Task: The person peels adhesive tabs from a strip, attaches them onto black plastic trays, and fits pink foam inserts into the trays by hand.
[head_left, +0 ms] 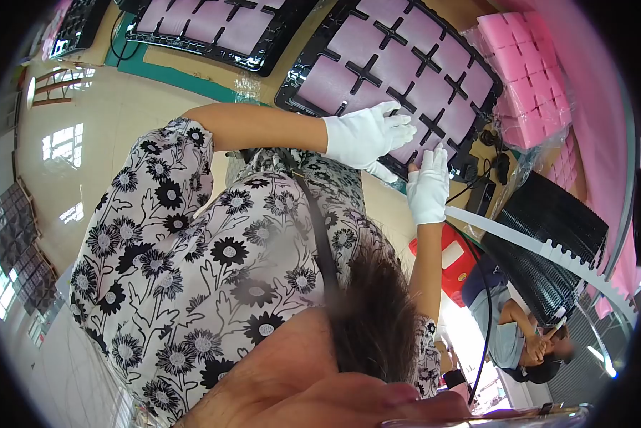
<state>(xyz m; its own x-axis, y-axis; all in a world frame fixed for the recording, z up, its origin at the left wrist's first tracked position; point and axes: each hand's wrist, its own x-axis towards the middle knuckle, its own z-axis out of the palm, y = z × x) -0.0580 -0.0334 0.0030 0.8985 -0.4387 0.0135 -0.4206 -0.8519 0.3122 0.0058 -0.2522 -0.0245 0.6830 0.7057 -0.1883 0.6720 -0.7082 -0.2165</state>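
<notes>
A black plastic tray-like frame (307, 75) lies in front of me, with lilac panels (406, 60) set between its black cross-shaped dividers. My left hand (369, 137), in a white glove, reaches across from the left, fingers spread flat over the tray's near side. Close beside it, my right hand (429, 187) is also gloved in white, though its thumb tip is bare. Its fingers stretch out, resting at the near right corner of the tray. I see nothing held in either hand.
A similar tray (213, 32) sits at upper left. Pink slotted foam blocks (524, 78) in clear film stand to the right. Nearby are black ribbed sheets (548, 242), a pale notched strip (520, 239), dark cables (483, 285) and a red container (452, 267). Another person (516, 328) is at lower right.
</notes>
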